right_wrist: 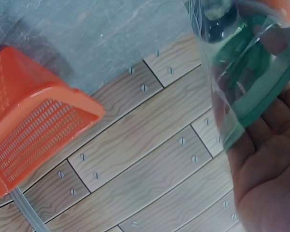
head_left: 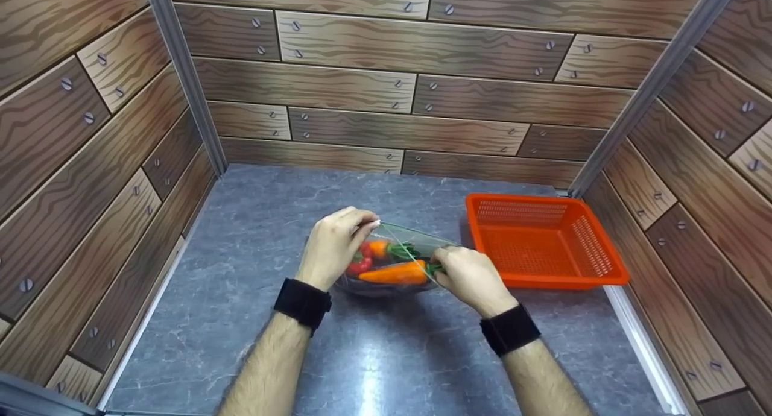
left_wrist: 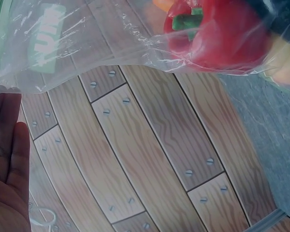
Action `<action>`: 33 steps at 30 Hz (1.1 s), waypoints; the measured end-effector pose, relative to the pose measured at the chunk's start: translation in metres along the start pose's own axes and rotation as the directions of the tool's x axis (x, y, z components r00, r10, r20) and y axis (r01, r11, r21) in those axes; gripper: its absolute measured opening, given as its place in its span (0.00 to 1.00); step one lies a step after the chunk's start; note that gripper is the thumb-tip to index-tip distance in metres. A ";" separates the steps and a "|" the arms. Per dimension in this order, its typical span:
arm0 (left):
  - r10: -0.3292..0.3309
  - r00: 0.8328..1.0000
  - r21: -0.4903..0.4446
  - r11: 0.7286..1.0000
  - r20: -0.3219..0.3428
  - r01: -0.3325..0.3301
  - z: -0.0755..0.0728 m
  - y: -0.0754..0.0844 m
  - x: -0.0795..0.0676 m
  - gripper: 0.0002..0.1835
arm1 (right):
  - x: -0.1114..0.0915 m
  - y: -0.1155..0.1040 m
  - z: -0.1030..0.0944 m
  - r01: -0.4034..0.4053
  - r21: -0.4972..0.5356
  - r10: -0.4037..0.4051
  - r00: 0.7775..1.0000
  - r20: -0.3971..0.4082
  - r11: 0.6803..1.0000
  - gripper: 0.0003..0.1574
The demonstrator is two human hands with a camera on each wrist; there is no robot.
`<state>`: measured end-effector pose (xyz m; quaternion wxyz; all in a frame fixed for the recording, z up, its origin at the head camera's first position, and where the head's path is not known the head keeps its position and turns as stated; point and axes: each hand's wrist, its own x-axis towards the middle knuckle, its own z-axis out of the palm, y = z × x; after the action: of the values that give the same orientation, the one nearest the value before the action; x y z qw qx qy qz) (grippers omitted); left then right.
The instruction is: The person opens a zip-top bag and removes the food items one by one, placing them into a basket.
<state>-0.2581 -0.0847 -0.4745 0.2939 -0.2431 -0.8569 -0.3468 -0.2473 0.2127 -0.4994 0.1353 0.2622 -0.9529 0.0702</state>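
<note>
A clear zip bag (head_left: 416, 230) with a green-edged mouth sits between my hands. My left hand (head_left: 335, 241) pinches one corner of the mouth between thumb and fingers. At the opposite end, my right hand (head_left: 473, 277) grips the green edge, beside the leafy top of an orange carrot (head_left: 395, 274). Another orange piece (head_left: 379, 248) with green leaves lies behind that carrot. A red bell pepper (left_wrist: 222, 38) with a green stem shows through the plastic in the left wrist view. Below it in the bag are a dark item and a pale yellowish one, their kinds unclear.
An orange plastic basket (head_left: 543, 281) with perforated walls stands right of the bag, close to my right hand. Wood-patterned panels (head_left: 350, 84) enclose the grey marbled tabletop (head_left: 199, 337) at the back and both sides.
</note>
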 end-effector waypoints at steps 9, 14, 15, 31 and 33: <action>-0.009 1.000 -0.009 1.000 -0.004 0.009 0.000 -0.002 0.000 0.07 | -0.008 0.017 -0.021 0.012 0.062 -0.007 0.997 -0.077 0.998 0.13; -0.025 1.000 -0.017 1.000 -0.004 0.025 -0.002 -0.003 0.000 0.08 | -0.014 0.035 -0.030 -0.012 0.085 0.025 0.988 -0.154 0.996 0.15; -0.028 1.000 -0.017 0.999 -0.006 0.028 -0.003 -0.003 0.000 0.08 | -0.015 0.039 -0.032 -0.020 0.091 0.035 0.985 -0.170 0.996 0.16; -0.029 0.999 -0.008 1.000 -0.025 0.029 -0.007 -0.010 -0.001 0.07 | -0.042 0.096 -0.039 -0.168 0.141 0.207 0.920 -0.334 0.976 0.19; -0.031 0.999 -0.008 0.999 -0.026 0.031 -0.007 -0.010 -0.001 0.07 | -0.046 0.103 -0.037 -0.186 0.161 0.233 0.906 -0.353 0.969 0.17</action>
<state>-0.2612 -0.0965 -0.4751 0.2988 -0.2262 -0.8553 -0.3579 -0.2549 0.3301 -0.4843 0.2871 0.1483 -0.9268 0.1912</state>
